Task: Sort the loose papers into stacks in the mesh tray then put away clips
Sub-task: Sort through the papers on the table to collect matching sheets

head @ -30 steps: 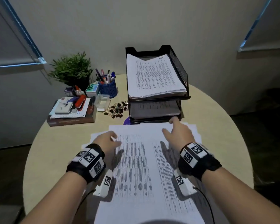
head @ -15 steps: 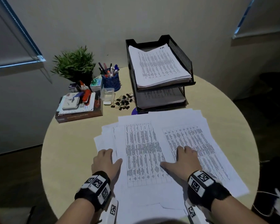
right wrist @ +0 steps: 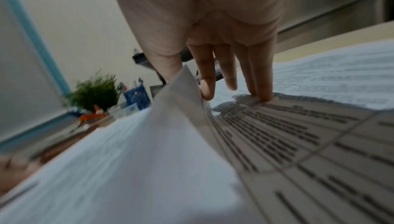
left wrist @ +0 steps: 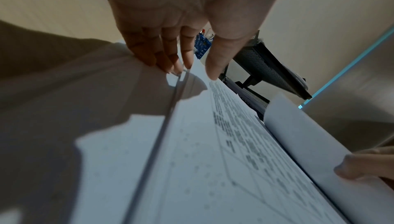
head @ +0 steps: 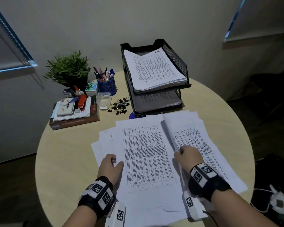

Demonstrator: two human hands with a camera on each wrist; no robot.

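Loose printed papers lie spread over the near half of the round table. My left hand pinches the left edge of the top sheet, thumb on top and fingers under it. On the other side my right hand pinches the same sheet's right edge and lifts it, thumb and forefinger around the raised paper. The black two-tier mesh tray stands at the back with paper stacks on both levels. Several black binder clips lie loose left of the tray.
A small clear box stands beside the clips. Behind it are a blue pen cup and a potted plant. A book with a stapler and stationery on it sits at the table's left. White cables hang off the right edge.
Both hands drew back from the papers' far edge toward me. The right hand, flat on the papers half a second ago, now pinches and lifts the sheet's edge.
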